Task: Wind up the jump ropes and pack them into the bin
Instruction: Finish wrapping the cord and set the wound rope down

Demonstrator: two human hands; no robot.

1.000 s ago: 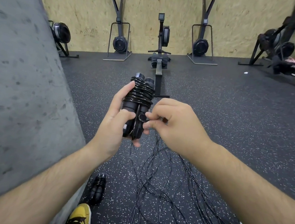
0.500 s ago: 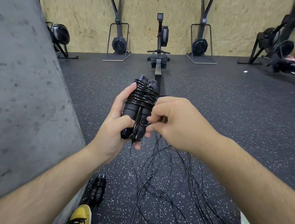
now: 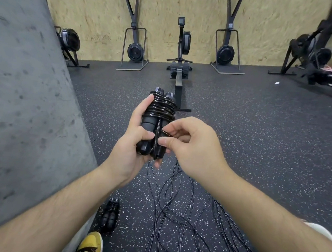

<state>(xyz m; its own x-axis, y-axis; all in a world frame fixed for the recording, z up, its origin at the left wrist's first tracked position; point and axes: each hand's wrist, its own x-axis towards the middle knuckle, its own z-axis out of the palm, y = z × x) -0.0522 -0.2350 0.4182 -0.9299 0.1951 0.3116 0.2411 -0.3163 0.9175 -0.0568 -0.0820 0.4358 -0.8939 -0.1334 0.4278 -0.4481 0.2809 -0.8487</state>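
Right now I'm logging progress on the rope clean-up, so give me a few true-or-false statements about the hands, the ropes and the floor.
1. The left hand holds a jump rope wound around its paired handles. True.
2. The right hand rests flat on the floor. False: it pinches rope at the handles.
3. Loose ropes lie on the floor. True.
4. Another wound rope lies beside the yellow shoe. True.
5. The held rope sits in a bin. False: no bin shows.

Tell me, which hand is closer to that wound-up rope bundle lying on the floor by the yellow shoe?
Left. The left hand is up and slightly right of the floor bundle; the right hand is farther right.
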